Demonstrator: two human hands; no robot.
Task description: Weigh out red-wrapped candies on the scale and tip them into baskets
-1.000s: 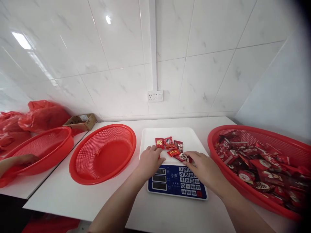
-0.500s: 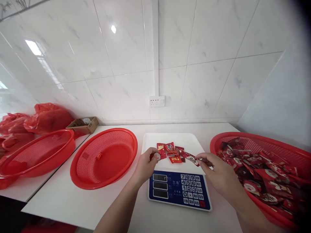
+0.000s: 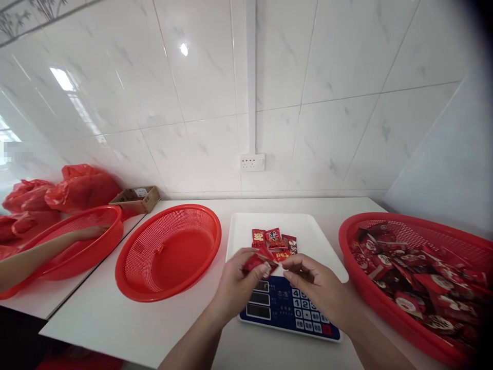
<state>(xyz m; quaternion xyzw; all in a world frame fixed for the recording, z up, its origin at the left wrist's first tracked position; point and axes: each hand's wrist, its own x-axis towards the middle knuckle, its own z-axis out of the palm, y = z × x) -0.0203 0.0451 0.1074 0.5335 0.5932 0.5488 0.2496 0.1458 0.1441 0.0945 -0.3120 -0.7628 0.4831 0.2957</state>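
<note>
My left hand point(image 3: 234, 285) and my right hand point(image 3: 316, 285) meet over the front of a white weighing scale point(image 3: 323, 246) with a blue keypad point(image 3: 304, 313). Both pinch red snack packets point(image 3: 260, 262) held between them just above the keypad. Several more red packets point(image 3: 274, 240) lie on the scale's white tray behind my fingers. An almost bare red mesh basket point(image 3: 169, 252) with one small red piece point(image 3: 159, 248) sits to the left of the scale. A red basket point(image 3: 404, 318) heaped with red packets stands to the right.
Another person's arm point(image 3: 42, 254) reaches into a second red basket point(image 3: 96, 246) on the neighbouring table at the left. Red plastic bags point(image 3: 77, 187) and a small cardboard box point(image 3: 136, 199) stand behind it. A wall socket point(image 3: 252, 162) is on the tiled wall.
My hands have come together from apart, bringing their packets over the keypad. The other person's arm has reached into the left basket. The camera has tilted a little.
</note>
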